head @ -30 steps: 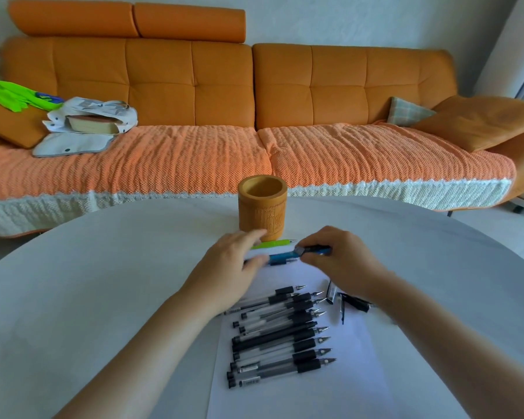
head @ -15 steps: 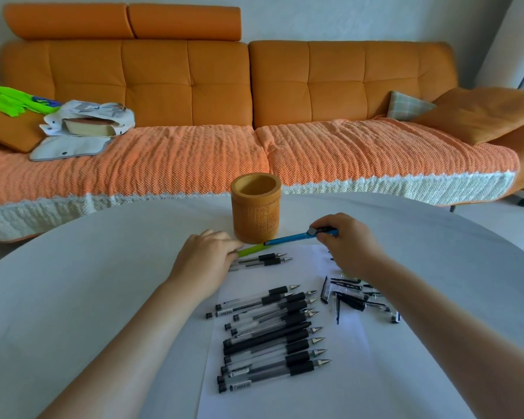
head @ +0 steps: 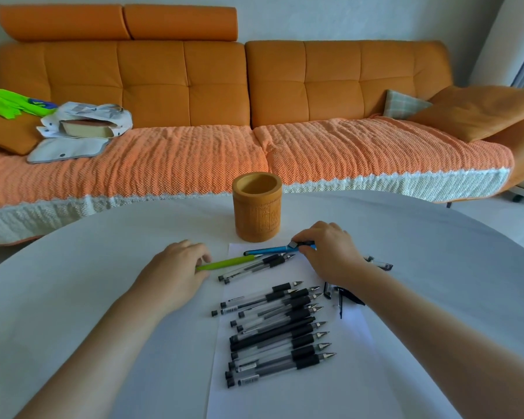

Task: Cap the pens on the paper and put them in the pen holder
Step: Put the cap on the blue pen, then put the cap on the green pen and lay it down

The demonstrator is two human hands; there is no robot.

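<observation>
Blue pen [head: 270, 251] has dropped since half a second back: it was angled up, now it's near flat over the far edge of the paper [head: 330, 388]. Nearest me is a row of black pens [head: 279, 334], tips bare, none capped. Loose caps [head: 345, 294] lie just right of them. A black pair [head: 254, 267] lies further up. Left hand [head: 176, 267] has its fingers curled on the end of the green pen [head: 227, 263]. Right hand [head: 330, 252] fingers pinch the blue pen's clip end. Pen holder [head: 256, 211] stands behind on the surface [head: 73, 297], and what shows inside looks empty. My read: task barely started.
</observation>
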